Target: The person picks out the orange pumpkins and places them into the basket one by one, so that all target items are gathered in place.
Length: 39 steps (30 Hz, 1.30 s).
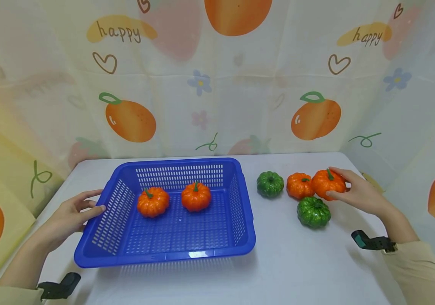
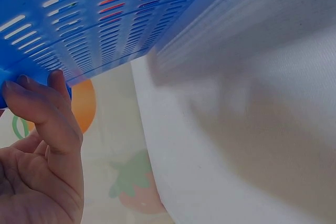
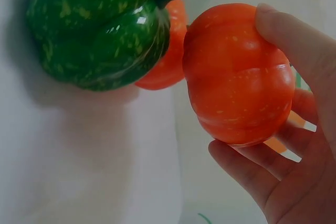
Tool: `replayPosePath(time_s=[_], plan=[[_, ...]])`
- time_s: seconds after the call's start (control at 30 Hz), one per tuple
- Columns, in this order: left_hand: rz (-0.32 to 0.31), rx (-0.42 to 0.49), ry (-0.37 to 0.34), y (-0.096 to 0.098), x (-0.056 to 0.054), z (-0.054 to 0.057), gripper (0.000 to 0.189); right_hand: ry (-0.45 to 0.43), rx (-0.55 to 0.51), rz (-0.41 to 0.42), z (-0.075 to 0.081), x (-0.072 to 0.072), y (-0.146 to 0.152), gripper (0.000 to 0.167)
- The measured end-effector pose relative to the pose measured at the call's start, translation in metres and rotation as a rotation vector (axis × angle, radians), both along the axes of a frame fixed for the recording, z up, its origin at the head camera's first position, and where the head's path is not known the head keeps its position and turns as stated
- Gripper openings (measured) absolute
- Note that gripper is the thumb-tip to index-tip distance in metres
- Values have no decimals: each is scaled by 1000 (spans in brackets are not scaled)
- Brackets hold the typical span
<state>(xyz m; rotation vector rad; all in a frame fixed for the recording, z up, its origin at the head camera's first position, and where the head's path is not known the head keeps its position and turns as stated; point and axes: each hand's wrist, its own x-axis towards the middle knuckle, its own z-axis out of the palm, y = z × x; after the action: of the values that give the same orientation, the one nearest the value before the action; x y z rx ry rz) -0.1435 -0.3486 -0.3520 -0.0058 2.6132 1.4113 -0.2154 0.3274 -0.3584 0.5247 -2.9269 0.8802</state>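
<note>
My right hand (image 1: 362,192) holds a small orange pumpkin (image 1: 328,184) between thumb and fingers; the right wrist view shows the pumpkin (image 3: 239,74) in its grasp. Just left of it is another orange pumpkin (image 1: 299,185), with a green pumpkin (image 1: 314,212) in front and a second green pumpkin (image 1: 270,184) farther left. A blue plastic basket (image 1: 164,256) stands on the left part of the table, two orange pumpkins inside, one at left (image 1: 153,202) and one at right (image 1: 196,197). The left hand (image 1: 73,218) grips the basket's left rim, its fingers (image 2: 39,111) curled beneath.
The white table (image 1: 297,267) ends at a printed curtain (image 1: 221,106) that hangs behind and along both sides. A dark band with a camera sits on each wrist, left (image 1: 59,288) and right (image 1: 373,242).
</note>
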Motion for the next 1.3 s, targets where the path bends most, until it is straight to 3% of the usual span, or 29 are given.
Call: replayPosePath(time_s=[0.3,0.77,1.3], plan=[[-6,3,-1,0,1,-1,69,-24,-3,16,8,-7,-13,75],[-10,8,4,0,0,0,68,9,3,42,22,-13,-29,74],[-12,13,4,0,-1,0,68,20,-21,86,39,-29,-63,73]])
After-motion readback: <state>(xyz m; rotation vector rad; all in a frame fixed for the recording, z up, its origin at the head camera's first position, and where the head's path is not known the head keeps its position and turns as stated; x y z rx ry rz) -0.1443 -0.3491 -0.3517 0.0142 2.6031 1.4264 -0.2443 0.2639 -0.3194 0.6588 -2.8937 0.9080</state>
